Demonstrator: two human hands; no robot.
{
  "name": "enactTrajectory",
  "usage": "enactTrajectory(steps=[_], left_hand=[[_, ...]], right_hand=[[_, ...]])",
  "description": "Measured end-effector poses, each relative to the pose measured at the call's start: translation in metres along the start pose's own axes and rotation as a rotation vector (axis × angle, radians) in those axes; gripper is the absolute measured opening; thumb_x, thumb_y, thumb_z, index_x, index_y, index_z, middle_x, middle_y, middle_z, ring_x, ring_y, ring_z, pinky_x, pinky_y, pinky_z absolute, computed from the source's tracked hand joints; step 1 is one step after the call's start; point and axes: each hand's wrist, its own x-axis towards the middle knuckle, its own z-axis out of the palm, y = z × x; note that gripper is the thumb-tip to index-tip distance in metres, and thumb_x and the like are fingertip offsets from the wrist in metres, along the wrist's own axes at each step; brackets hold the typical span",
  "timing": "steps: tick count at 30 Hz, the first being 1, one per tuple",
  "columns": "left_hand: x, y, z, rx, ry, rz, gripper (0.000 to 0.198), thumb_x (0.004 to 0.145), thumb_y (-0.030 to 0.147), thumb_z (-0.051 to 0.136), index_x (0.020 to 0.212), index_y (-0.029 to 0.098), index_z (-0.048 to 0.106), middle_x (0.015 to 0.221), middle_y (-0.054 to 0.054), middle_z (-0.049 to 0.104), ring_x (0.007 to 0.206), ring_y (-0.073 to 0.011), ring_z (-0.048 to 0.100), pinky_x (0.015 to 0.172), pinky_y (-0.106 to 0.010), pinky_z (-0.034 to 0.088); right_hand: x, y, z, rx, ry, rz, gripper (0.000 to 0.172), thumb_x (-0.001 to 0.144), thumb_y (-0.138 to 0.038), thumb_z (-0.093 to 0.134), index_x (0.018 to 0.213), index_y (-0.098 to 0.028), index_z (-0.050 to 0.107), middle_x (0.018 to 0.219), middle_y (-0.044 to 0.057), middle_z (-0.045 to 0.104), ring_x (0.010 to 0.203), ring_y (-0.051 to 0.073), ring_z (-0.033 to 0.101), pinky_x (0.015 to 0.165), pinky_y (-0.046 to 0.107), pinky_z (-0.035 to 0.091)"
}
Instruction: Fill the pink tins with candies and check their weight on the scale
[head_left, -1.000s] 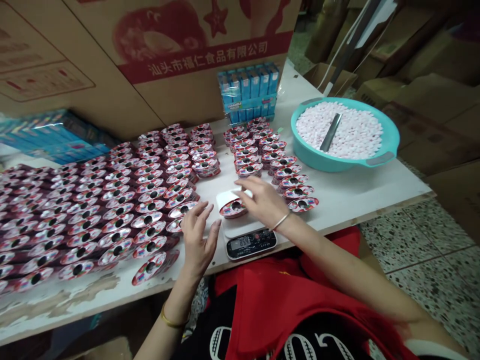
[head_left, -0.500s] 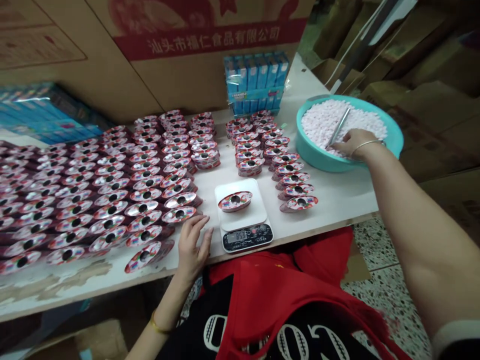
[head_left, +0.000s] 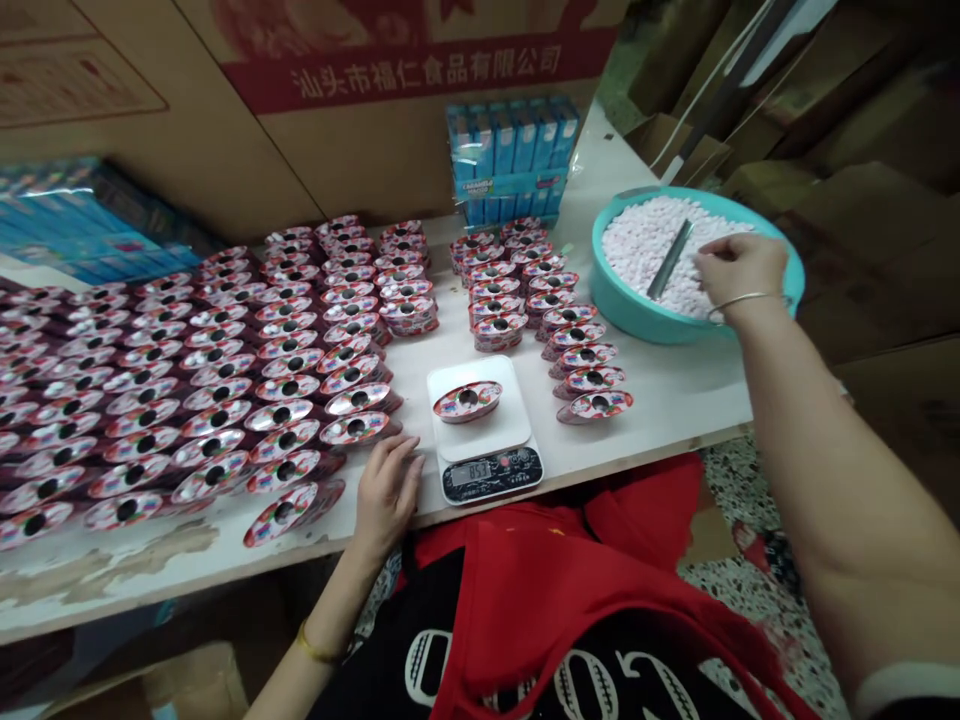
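Note:
My left hand [head_left: 388,492] rests on the table's front edge, fingers apart and holding nothing, just left of the white scale [head_left: 517,430]. On the scale stands one red and white oval pack [head_left: 487,397] with a dark round hole in its top; the display is lit. My right hand [head_left: 746,268] is over the right part of the turquoise basin [head_left: 637,312], its fingers pinched together; what they hold, if anything, is too small to make out. White pellets [head_left: 637,235] fill the basin, and a metal scoop [head_left: 670,262] lies on them, apart from my right hand.
Many rows of similar oval packs [head_left: 217,395] cover the table's left side, and two shorter rows stand behind and right of the scale. Blue boxes [head_left: 514,165] in clear wrap stand at the back, before a large cardboard box [head_left: 360,160]. More boxes lie at the right.
My right hand has let go of the scoop and moved right and slightly up, its fingers now drawn together. My left hand and the pack on the scale have stayed in place.

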Motion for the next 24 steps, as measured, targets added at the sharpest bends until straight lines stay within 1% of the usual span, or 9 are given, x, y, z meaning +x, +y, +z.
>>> enactTrajectory(steps=[3, 5, 7, 9, 11, 13, 17, 20, 24], left_hand=[[-0.007, -0.01, 0.005, 0.01, -0.017, -0.006, 0.024, 0.09, 0.026, 0.051, 0.112, 0.019, 0.059, 0.109, -0.01, 0.062, 0.104, -0.0211, 0.061, 0.089, -0.035, 0.052], [-0.012, -0.016, 0.009, 0.012, -0.012, -0.001, 0.024, 0.09, 0.026, 0.051, 0.112, 0.02, 0.059, 0.109, -0.01, 0.062, 0.102, -0.0214, 0.062, 0.087, -0.035, 0.052], [-0.015, -0.02, 0.012, 0.007, -0.008, 0.0, 0.024, 0.09, 0.026, 0.051, 0.113, 0.02, 0.059, 0.109, -0.009, 0.062, 0.102, -0.0212, 0.062, 0.087, -0.035, 0.052], [-0.017, -0.021, 0.013, 0.005, -0.016, -0.013, 0.024, 0.09, 0.026, 0.051, 0.113, 0.02, 0.058, 0.109, -0.009, 0.062, 0.101, -0.0209, 0.061, 0.088, -0.036, 0.052], [-0.018, -0.019, 0.013, 0.001, -0.025, -0.033, 0.025, 0.09, 0.025, 0.051, 0.113, 0.02, 0.058, 0.109, -0.009, 0.062, 0.101, -0.0206, 0.061, 0.088, -0.035, 0.051], [-0.018, -0.017, 0.012, -0.01, -0.026, -0.05, 0.024, 0.091, 0.025, 0.051, 0.113, 0.019, 0.059, 0.108, -0.009, 0.062, 0.101, -0.0201, 0.061, 0.088, -0.035, 0.051], [-0.018, -0.013, 0.011, -0.031, -0.018, -0.066, 0.023, 0.091, 0.025, 0.051, 0.112, 0.019, 0.059, 0.106, -0.009, 0.062, 0.1, -0.0198, 0.061, 0.088, -0.035, 0.052], [-0.018, -0.011, 0.01, -0.038, -0.012, -0.07, 0.023, 0.091, 0.026, 0.05, 0.111, 0.019, 0.06, 0.106, -0.009, 0.063, 0.1, -0.0199, 0.061, 0.088, -0.036, 0.052], [-0.018, -0.012, 0.01, -0.046, -0.01, -0.065, 0.023, 0.092, 0.026, 0.049, 0.111, 0.019, 0.06, 0.106, -0.01, 0.063, 0.099, -0.0198, 0.061, 0.088, -0.037, 0.052]], right_hand=[[-0.011, -0.033, 0.005, 0.01, 0.093, 0.066, 0.016, 0.074, -0.023, 0.061, 0.083, -0.012, 0.068, 0.079, 0.012, 0.068, 0.075, 0.023, 0.063, 0.069, 0.039, 0.049], [-0.027, -0.062, 0.006, 0.151, 0.062, 0.093, 0.017, 0.073, -0.027, 0.064, 0.081, -0.013, 0.066, 0.071, 0.007, 0.065, 0.064, 0.018, 0.06, 0.062, 0.034, 0.049], [-0.054, -0.094, 0.008, 0.42, -0.092, 0.118, 0.021, 0.072, -0.033, 0.068, 0.081, -0.014, 0.064, 0.065, 0.002, 0.06, 0.054, 0.013, 0.053, 0.053, 0.029, 0.046], [-0.088, -0.128, 0.01, 0.611, -0.338, 0.074, 0.025, 0.07, -0.037, 0.072, 0.08, -0.016, 0.064, 0.065, 0.0, 0.059, 0.052, 0.01, 0.05, 0.051, 0.025, 0.045], [-0.124, -0.157, 0.015, 0.689, -0.59, 0.019, 0.026, 0.071, -0.04, 0.072, 0.081, -0.017, 0.064, 0.066, 0.0, 0.06, 0.053, 0.009, 0.05, 0.05, 0.024, 0.043], [-0.153, -0.179, 0.022, 0.676, -0.749, -0.057, 0.022, 0.076, -0.039, 0.069, 0.079, -0.017, 0.065, 0.064, 0.0, 0.06, 0.054, 0.009, 0.05, 0.049, 0.023, 0.042], [-0.18, -0.201, 0.039, 0.499, -0.829, -0.255, 0.007, 0.079, -0.021, 0.065, 0.074, -0.016, 0.066, 0.066, 0.0, 0.062, 0.06, 0.01, 0.05, 0.056, 0.023, 0.04], [-0.183, -0.207, 0.047, 0.405, -0.83, -0.338, 0.01, 0.078, -0.009, 0.062, 0.072, -0.016, 0.068, 0.069, 0.001, 0.064, 0.063, 0.011, 0.05, 0.06, 0.024, 0.039], [-0.183, -0.21, 0.05, 0.379, -0.831, -0.353, 0.014, 0.078, -0.007, 0.062, 0.072, -0.016, 0.069, 0.071, 0.002, 0.065, 0.066, 0.012, 0.054, 0.063, 0.026, 0.04]])
